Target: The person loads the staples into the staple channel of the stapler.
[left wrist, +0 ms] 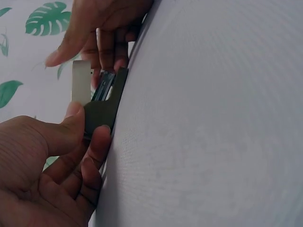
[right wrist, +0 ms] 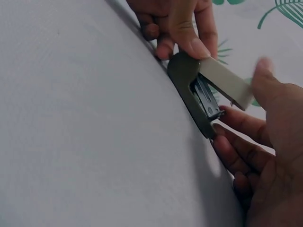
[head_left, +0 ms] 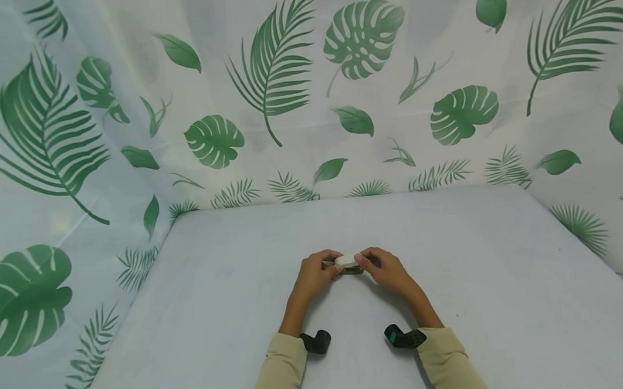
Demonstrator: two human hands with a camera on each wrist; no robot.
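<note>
A small stapler with a cream top arm and a dark olive base stands low over the white table between both hands. Its rounded rear end is gripped by my left hand, thumb on the cream arm and fingers against the olive base. At the front end, the cream arm is lifted off the metal staple magazine. My right hand has its fingers curled at the nose, fingertips at the base and magazine. In the left wrist view the right thumb stands apart from the cream arm.
A white cloth-covered table spreads around the hands. Behind it and along both sides hang white curtains printed with green leaves. Black wrist devices sit at both beige cuffs.
</note>
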